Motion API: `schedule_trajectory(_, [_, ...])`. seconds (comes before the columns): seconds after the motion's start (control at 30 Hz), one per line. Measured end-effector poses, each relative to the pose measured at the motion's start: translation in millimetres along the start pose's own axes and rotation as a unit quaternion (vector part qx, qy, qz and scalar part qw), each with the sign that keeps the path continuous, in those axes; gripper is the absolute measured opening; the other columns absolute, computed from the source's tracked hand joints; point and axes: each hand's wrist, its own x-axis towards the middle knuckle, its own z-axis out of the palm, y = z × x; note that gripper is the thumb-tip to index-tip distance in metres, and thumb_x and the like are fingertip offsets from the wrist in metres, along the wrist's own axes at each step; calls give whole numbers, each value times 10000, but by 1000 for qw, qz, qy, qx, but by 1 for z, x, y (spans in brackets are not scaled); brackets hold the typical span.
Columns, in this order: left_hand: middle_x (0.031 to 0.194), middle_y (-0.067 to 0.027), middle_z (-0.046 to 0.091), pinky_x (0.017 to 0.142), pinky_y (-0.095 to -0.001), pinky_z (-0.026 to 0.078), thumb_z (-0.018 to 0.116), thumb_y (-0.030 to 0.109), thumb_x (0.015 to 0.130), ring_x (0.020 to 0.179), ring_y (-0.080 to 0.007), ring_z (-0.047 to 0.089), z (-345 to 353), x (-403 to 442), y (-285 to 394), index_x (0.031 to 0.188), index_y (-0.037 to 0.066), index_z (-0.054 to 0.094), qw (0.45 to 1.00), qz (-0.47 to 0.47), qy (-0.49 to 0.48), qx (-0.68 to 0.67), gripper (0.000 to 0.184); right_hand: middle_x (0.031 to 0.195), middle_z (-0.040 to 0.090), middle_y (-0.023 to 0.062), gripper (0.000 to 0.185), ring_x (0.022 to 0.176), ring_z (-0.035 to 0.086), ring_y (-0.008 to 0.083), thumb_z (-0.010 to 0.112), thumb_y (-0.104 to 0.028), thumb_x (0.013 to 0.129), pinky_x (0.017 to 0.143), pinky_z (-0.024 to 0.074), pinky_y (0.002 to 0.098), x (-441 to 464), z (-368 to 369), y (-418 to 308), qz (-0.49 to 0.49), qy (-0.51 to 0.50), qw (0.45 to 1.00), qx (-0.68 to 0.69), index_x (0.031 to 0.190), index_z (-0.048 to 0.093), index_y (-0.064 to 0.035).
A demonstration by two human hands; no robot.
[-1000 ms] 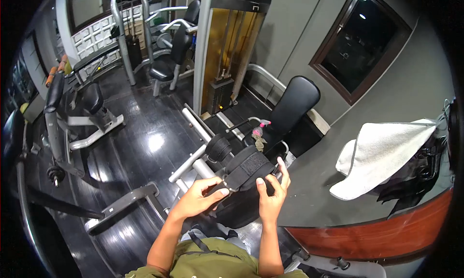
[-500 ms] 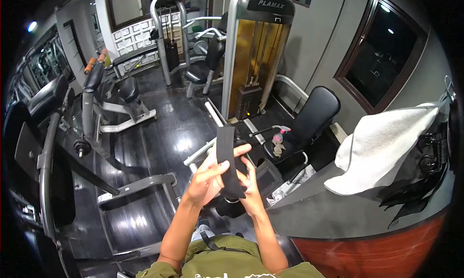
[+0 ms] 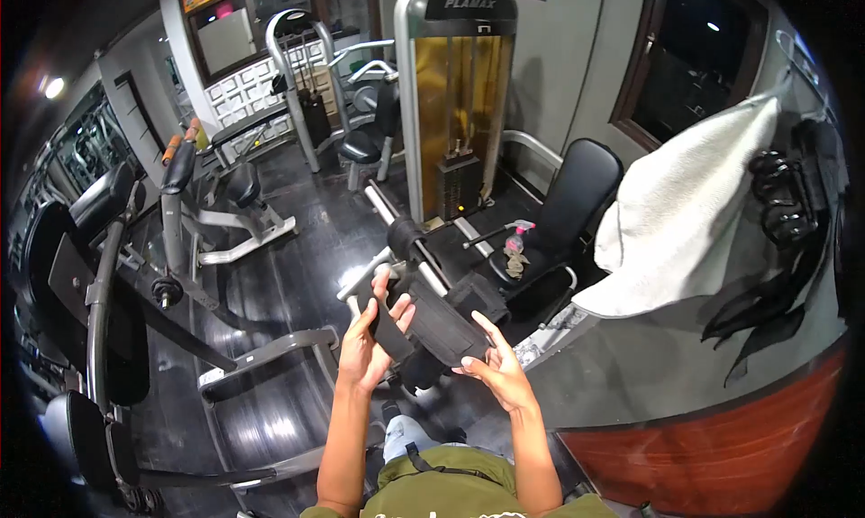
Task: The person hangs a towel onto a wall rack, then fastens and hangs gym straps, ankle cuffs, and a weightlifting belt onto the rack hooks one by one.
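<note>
In front of my body I hold a wide black padded strap (image 3: 443, 324), stretched at a slant between both hands. My left hand (image 3: 362, 351) pinches its narrower looped end, thumb on the near side and fingers behind. My right hand (image 3: 503, 374) grips the other end at its edge, thumb below and index finger above. The strap looks like a gym cuff, but its exact kind is not clear. Behind it, a silver bar with a black foam roller (image 3: 407, 239) belongs to the exercise machine.
A tall weight-stack machine (image 3: 458, 95) stands ahead, with a black seat (image 3: 586, 189) carrying a spray bottle (image 3: 515, 240) and a cloth (image 3: 517, 264). A white towel (image 3: 680, 203) and black gear (image 3: 784, 203) hang at right. A metal frame (image 3: 270, 356) stands left, near other machines.
The strap has gone from upright and edge-on to spread out flat at a slant. My hands have moved apart, the right one going outward. The view has shifted slightly.
</note>
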Motion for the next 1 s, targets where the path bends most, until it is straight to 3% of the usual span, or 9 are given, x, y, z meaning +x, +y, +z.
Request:
schedule_trajectory(0.1, [1434, 4, 563, 1122, -541, 416, 474, 325, 1068, 1191, -310, 605, 13, -3, -25, 1321, 233, 550, 996, -34, 2, -86, 279, 1261, 623, 126, 746, 1054, 655, 176, 737, 19, 880, 864, 597, 324, -13, -13, -2, 5, 86, 996, 2, 1518, 361, -71])
schedule_trajectory(0.2, [1277, -22, 633, 1034, -474, 469, 426, 381, 1081, 1138, -252, 613, 22, -8, -47, 1262, 232, 559, 995, -88, -10, -38, 270, 1128, 673, 72, 639, 962, 677, 142, 768, 8, 862, 807, 600, 291, -15, -32, 8, -17, 163, 986, -43, 1423, 465, -41])
schedule_trajectory(0.33, [1038, 39, 591, 749, -296, 463, 390, 496, 1074, 898, -99, 592, 43, -18, -72, 1147, 199, 527, 991, -116, 4, 71, 335, 1005, 678, 27, 472, 887, 669, 102, 781, 18, 849, 777, 589, 270, -17, -32, 14, -71, 218, 973, -35, 1261, 551, 2])
schedule_trajectory(0.4, [1042, 4, 576, 562, -266, 412, 369, 487, 1082, 687, -103, 490, 47, -25, -77, 1128, 198, 476, 986, -133, -2, 105, 311, 1006, 685, 33, 432, 887, 664, 100, 768, 34, 856, 784, 575, 264, -18, -32, 14, -100, 200, 974, -44, 1239, 570, 7])
schedule_trajectory(0.47, [1034, -44, 572, 532, -265, 405, 367, 440, 1094, 671, -113, 486, 53, -29, -85, 1159, 190, 440, 987, -112, -57, 101, 268, 1015, 692, 45, 405, 888, 663, 100, 739, 70, 859, 794, 558, 255, -20, -25, 13, -110, 207, 971, -36, 1229, 586, 15])
schedule_trajectory(0.53, [1083, -87, 586, 583, -286, 466, 432, 299, 1096, 718, -140, 539, 53, -30, -94, 1190, 156, 418, 990, -108, -58, 77, 171, 1033, 696, 52, 409, 896, 666, 103, 701, 113, 852, 800, 543, 248, -21, -22, 13, -126, 230, 961, -82, 1235, 592, 19])
schedule_trajectory(0.63, [1233, -175, 617, 757, -338, 554, 537, 68, 1033, 869, -232, 662, 46, -29, -106, 1231, 76, 416, 966, -3, -127, 224, 232, 1056, 689, 66, 457, 919, 669, 110, 665, 150, 837, 776, 539, 232, -21, -26, 22, -141, 199, 969, -47, 1271, 593, 27])
schedule_trajectory(0.8, [1200, -164, 658, 813, -311, 550, 563, 103, 1033, 919, -173, 664, 49, -31, -109, 1254, -20, 518, 912, 82, -128, 380, 257, 1091, 669, 81, 396, 929, 666, 116, 651, 98, 901, 824, 560, 241, -22, -16, 17, -131, 204, 970, -20, 1290, 601, 48])
schedule_trajectory(1.0, [1228, -114, 667, 899, -276, 519, 529, 106, 1044, 1023, -153, 654, 57, -26, -101, 1242, -2, 598, 922, -23, -105, 372, 236, 1217, 644, 109, 241, 991, 651, 138, 623, -27, 980, 920, 594, 301, -22, -21, 18, -60, 184, 981, 9, 1202, 652, 62])
